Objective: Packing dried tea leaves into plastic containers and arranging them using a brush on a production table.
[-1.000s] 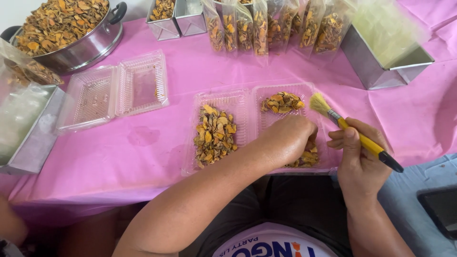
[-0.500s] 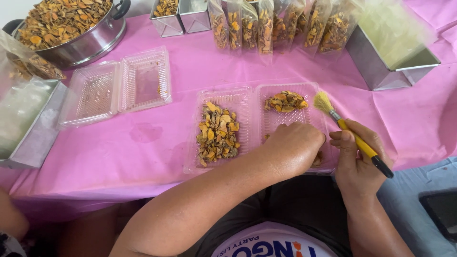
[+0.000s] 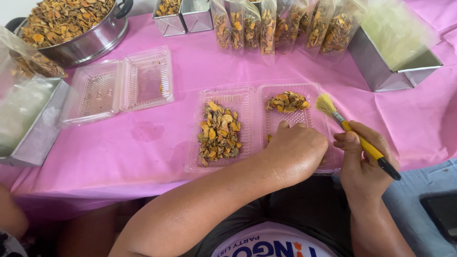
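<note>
Pink cloth (image 3: 157,147) covers the whole table, crinkled and faintly stained near the middle of the frame. At centre lies an open clear plastic clamshell box (image 3: 228,95), its two halves side by side. The half toward the frame's left holds a loose heap of dried yellow-orange slices (image 3: 219,131); the other half holds a smaller clump of the same slices (image 3: 287,101) at its far end.

The left hand (image 3: 296,151) rests in the near part of that second half, fingers curled and bunched downward onto the tray floor; what lies under them is hidden, so I cannot tell whether they pinch anything. A second earlier this hand sat lower and nearer the frame's right, over the tray's near corner; it has since slid up and toward the middle, covering the slices that showed beside it.

The right hand (image 3: 362,159) is pinched around a yellow-handled brush with pale bristles (image 3: 354,133), held slanted, tip toward the far right corner of the tray. It has drifted little, bristles just off the tray's edge.

In the upper left sits a steel pot (image 3: 95,40) full of slices, with an empty clear clamshell (image 3: 119,88) below it. Filled clear bags (image 3: 281,26) line the top edge, and metal tins (image 3: 390,71) stand at the right and left.
</note>
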